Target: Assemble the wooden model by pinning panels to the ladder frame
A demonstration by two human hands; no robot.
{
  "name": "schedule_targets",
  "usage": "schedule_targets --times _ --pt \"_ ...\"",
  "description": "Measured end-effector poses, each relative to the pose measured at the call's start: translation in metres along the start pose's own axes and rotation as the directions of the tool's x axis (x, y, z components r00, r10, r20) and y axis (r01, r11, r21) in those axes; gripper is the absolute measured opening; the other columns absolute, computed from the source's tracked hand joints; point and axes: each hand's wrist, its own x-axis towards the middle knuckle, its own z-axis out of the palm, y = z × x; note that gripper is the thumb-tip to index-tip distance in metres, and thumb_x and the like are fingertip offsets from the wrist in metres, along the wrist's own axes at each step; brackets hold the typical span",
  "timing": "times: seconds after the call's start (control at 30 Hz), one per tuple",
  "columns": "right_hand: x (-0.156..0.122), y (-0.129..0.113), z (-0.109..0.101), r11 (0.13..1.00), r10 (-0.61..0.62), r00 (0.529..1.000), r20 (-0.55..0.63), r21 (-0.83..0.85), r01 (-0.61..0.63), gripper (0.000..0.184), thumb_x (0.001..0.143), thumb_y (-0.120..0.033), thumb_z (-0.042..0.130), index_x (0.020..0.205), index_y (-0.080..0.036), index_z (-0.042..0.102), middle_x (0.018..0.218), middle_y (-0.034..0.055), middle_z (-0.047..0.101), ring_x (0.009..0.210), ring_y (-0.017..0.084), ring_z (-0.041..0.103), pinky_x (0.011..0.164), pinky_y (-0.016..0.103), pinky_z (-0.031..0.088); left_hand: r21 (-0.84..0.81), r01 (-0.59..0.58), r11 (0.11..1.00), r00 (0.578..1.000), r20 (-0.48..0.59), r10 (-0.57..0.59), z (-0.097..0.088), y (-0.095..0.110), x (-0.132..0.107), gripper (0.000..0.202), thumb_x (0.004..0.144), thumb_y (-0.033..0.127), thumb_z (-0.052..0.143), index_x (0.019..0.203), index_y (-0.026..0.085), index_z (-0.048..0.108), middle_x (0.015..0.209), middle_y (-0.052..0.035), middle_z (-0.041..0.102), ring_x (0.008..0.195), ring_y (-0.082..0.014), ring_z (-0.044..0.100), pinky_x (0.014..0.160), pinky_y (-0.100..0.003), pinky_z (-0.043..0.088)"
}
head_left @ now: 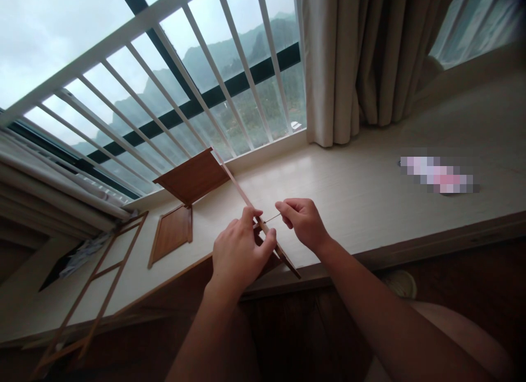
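Observation:
A long wooden strip (238,189) runs slantwise from near the window sill down to the ledge's front edge, joined to brown wooden parts below it. My left hand (242,247) is closed on this strip near its middle, thumb on one side and fingers on the other. Just to the right, my right hand (304,220) pinches a thin metal rod (272,218) that looks like a hex key. Its far end meets the strip beside my left fingertips; the exact contact spot is too small to make out.
On the pale ledge (337,206) lie a brown panel (197,176), a smaller panel (172,234) and a ladder-like wooden frame (109,269). A blurred pinkish item (439,175) rests at the right. White railings (230,58) and a curtain (332,69) stand behind.

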Motion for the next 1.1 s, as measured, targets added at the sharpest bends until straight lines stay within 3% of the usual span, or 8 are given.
schedule_targets --times 0.07,0.27,0.6,1.1 --pt "0.0 -0.008 0.001 0.995 0.06 0.998 -0.018 -0.074 -0.061 0.052 0.088 -0.049 0.047 0.053 -0.011 0.042 0.048 -0.0018 0.037 0.048 0.003 0.032 0.053 0.022 0.026 0.006 -0.001 1.0 1.0 0.001 0.001 0.0 0.0 0.0 0.047 0.083 0.06 0.031 0.119 0.033 0.046 0.103 -0.0007 0.066 0.093 -0.0167 0.061 0.076 -0.026 0.04" --pt "0.003 -0.014 -0.006 0.978 0.072 0.997 -0.042 -0.195 -0.079 0.052 0.089 -0.051 0.043 0.056 -0.011 0.043 0.05 -0.0018 0.038 0.05 0.003 0.031 0.054 0.022 0.025 0.019 0.003 1.0 1.0 -0.008 -0.003 0.001 -0.001 0.0 0.044 0.083 0.06 0.031 0.117 0.035 0.045 0.1 0.0012 0.066 0.09 -0.0168 0.06 0.073 -0.026 0.037" --pt "0.007 0.002 -0.019 0.981 -0.145 0.979 0.145 -0.108 0.161 0.046 0.089 -0.049 0.049 0.064 -0.011 0.05 0.06 -0.0015 0.047 0.059 0.003 0.042 0.062 0.019 0.033 0.009 -0.003 1.0 1.0 -0.014 0.003 0.003 -0.002 0.0 0.042 0.084 0.06 0.031 0.116 0.035 0.044 0.099 0.0018 0.066 0.091 -0.0167 0.06 0.073 -0.025 0.034" --pt "0.005 0.01 -0.014 0.963 -0.259 0.958 0.12 -0.046 0.266 0.036 0.089 -0.041 0.051 0.069 -0.011 0.053 0.065 -0.0006 0.049 0.064 0.004 0.042 0.065 0.018 0.035 0.016 -0.003 1.0 1.0 -0.013 0.004 0.003 -0.002 0.001 0.044 0.083 0.06 0.031 0.116 0.035 0.045 0.098 0.0019 0.066 0.091 -0.017 0.06 0.073 -0.026 0.035"
